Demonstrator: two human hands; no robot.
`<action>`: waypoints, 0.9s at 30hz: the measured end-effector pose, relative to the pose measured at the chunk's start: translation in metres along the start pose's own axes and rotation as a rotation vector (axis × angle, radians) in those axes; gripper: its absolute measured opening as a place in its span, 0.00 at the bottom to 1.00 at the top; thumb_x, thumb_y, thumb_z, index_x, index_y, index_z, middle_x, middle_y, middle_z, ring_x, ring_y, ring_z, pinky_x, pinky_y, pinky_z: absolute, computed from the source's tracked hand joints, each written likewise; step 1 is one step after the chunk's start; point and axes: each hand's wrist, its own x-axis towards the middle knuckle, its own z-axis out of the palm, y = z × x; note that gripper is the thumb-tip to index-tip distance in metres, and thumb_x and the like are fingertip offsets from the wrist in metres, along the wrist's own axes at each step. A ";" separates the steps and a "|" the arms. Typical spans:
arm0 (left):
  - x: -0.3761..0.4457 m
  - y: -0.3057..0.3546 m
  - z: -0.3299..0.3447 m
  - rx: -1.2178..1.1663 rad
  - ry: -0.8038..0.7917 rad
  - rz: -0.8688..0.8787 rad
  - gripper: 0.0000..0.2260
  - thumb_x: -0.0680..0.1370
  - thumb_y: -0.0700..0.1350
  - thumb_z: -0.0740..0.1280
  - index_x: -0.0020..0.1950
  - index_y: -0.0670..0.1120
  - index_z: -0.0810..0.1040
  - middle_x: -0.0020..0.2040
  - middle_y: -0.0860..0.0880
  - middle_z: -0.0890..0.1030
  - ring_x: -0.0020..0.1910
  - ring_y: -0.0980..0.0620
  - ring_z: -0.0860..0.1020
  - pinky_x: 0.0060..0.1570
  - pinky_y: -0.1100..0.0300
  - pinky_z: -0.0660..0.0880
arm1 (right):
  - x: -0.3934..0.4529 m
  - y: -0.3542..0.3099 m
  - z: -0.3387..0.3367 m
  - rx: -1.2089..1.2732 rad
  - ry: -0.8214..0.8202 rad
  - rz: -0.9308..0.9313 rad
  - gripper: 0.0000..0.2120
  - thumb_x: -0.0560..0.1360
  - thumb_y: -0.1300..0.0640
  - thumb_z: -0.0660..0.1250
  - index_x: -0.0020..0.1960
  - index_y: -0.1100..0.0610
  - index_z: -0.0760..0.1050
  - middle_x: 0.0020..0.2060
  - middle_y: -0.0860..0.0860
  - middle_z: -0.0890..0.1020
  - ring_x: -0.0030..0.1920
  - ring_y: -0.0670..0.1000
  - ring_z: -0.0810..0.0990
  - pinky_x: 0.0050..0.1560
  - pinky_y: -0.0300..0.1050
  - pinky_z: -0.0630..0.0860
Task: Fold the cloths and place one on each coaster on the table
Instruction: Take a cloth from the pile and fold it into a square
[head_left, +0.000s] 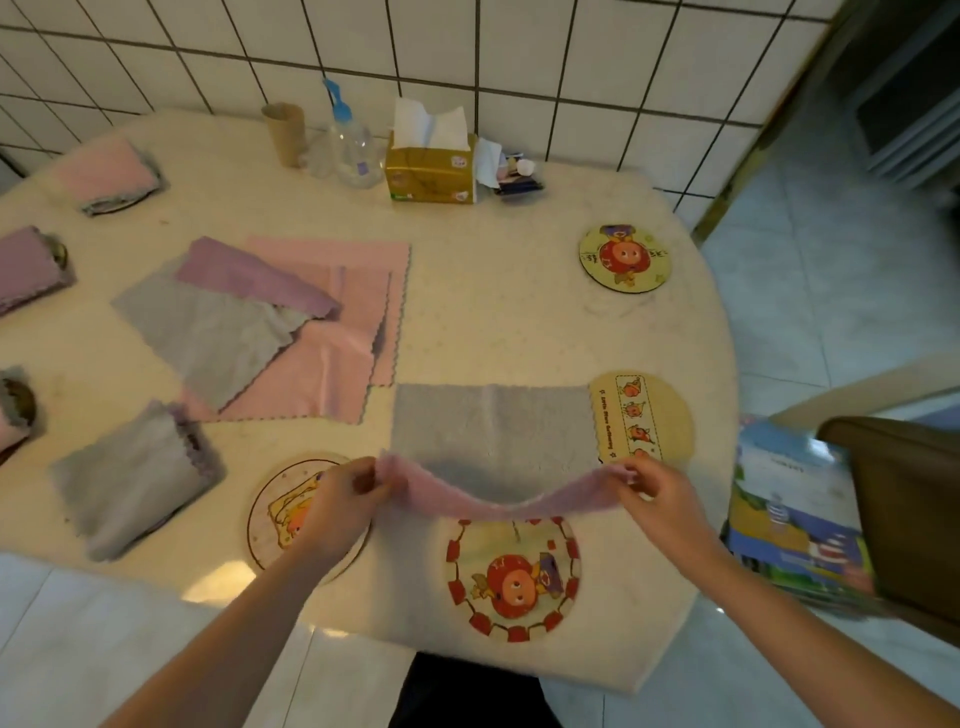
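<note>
Pinching the near corners of the soft pink-and-grey square cloth (493, 447) in our left hand (340, 501) and right hand (657, 493), we lift its edge above the cream table (519, 322), apparently to fold it beside the red-bordered round coaster (511, 577)

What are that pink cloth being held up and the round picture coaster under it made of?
The pink cloth with the scalloped edge, pinched by the left hand and right hand, looks like soft, fuzzy microfibre: it sags limply and is matte. The round cartoon-printed coaster seems stiff and flat with a slightly glossy print, perhaps coated board or thin wood; I cannot tell which.
</note>
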 end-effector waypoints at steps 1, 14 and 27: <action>0.008 0.003 0.001 -0.061 0.024 -0.035 0.05 0.75 0.40 0.70 0.44 0.38 0.80 0.38 0.40 0.81 0.37 0.51 0.75 0.38 0.60 0.71 | 0.012 -0.004 0.002 0.075 0.020 0.059 0.06 0.75 0.62 0.66 0.49 0.53 0.78 0.42 0.47 0.82 0.45 0.44 0.80 0.45 0.35 0.76; 0.093 0.004 0.023 -0.109 0.117 -0.173 0.08 0.78 0.45 0.66 0.44 0.41 0.77 0.37 0.47 0.78 0.36 0.50 0.74 0.34 0.58 0.68 | 0.112 0.004 0.024 0.106 0.162 0.388 0.09 0.77 0.60 0.64 0.56 0.58 0.76 0.48 0.50 0.80 0.49 0.49 0.78 0.50 0.43 0.74; 0.109 0.004 0.028 -0.037 0.259 -0.319 0.12 0.76 0.52 0.68 0.46 0.43 0.75 0.42 0.45 0.79 0.42 0.44 0.76 0.32 0.59 0.65 | 0.129 0.007 0.027 -0.053 0.218 0.445 0.09 0.76 0.55 0.66 0.51 0.60 0.77 0.45 0.53 0.81 0.42 0.50 0.76 0.41 0.41 0.69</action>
